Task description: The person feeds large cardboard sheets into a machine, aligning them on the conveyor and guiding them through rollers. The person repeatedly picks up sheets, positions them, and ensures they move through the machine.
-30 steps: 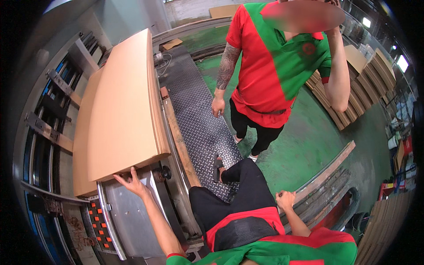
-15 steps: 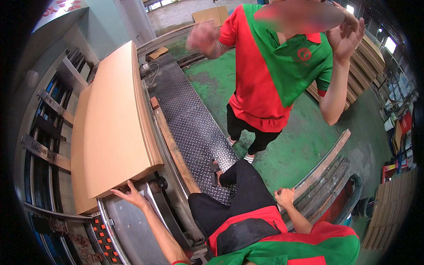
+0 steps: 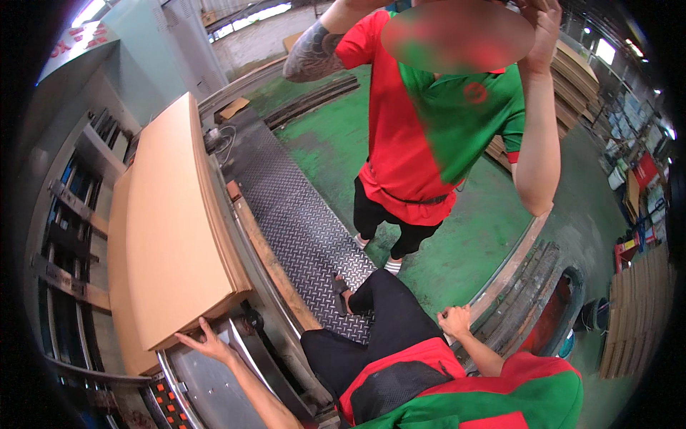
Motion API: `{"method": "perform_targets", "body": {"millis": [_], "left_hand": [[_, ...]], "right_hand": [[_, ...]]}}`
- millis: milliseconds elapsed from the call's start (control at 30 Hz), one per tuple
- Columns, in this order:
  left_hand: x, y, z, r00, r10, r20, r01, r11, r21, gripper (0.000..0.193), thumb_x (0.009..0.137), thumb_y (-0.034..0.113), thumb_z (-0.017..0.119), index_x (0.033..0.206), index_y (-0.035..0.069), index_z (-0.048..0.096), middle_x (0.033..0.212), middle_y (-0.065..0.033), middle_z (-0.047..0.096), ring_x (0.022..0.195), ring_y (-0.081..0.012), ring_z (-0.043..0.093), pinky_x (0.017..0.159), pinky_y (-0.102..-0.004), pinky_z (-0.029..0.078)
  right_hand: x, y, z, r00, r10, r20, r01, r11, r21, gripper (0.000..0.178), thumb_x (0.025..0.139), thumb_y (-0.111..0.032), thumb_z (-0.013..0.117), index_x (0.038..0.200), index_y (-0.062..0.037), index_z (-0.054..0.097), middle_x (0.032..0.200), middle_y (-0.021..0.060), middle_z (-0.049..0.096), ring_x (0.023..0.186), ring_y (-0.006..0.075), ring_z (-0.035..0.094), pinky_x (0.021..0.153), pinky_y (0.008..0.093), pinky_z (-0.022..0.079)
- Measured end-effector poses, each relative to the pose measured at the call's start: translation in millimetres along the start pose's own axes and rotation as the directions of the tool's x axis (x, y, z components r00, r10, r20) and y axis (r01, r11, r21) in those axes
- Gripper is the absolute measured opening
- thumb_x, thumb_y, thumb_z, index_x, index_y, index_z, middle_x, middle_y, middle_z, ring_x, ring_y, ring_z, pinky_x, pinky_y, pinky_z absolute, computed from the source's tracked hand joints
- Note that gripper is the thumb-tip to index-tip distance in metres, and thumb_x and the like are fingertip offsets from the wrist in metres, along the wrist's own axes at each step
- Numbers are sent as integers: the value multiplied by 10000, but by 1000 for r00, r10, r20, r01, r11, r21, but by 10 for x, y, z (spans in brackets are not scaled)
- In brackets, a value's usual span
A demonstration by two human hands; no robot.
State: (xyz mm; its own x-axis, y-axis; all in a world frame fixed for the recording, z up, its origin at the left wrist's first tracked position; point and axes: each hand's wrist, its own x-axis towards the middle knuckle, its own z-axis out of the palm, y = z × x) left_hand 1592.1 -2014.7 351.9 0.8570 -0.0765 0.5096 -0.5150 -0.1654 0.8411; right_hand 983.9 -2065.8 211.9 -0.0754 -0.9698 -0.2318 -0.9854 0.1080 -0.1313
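Touching the near edge of the cardboard stack [image 3: 168,229], the left hand [image 3: 207,344] stays splayed open; the right hand [image 3: 455,322] curls at the near end of a rail [image 3: 511,270], grip unclear. The stack keeps its place at the far edge of the plate [image 3: 204,386]. A co-worker [image 3: 436,143] has raised the lowered arm [image 3: 314,53]; handling seems paused.

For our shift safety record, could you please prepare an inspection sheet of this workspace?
Surface: flat silver metal plate, marked with small dots.
Job's things: stacked tan rectangular cardboard sheets, slightly bowed.
Clutter: long, worn grey strips at the right, material unclear.
Grips: left grip spread open at the sheets' near edge; right grip curled near the pale, wooden-looking beam, hold unclear.
Cables: thin pale looped cable beside the dark patterned metal walkway.
Surroundings: co-worker in a red-and-green shirt, both arms raised, on a worn green floor.
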Motion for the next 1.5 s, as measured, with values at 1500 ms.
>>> {"method": "perform_targets", "body": {"millis": [1500], "left_hand": [[-50, 112, 1, 989, -145, -7, 143, 981, -129, 896, 867, 288, 749, 1555, 120, 200, 1610, -146, 162, 1436, -327, 252, 1133, -582, 248]], "right_hand": [[3, 21, 3, 1000, -8, 16, 8, 1000, 5, 335, 785, -413, 629, 745, -109, 763, 722, 179, 694, 742, 328, 674, 942, 430, 359]]}}
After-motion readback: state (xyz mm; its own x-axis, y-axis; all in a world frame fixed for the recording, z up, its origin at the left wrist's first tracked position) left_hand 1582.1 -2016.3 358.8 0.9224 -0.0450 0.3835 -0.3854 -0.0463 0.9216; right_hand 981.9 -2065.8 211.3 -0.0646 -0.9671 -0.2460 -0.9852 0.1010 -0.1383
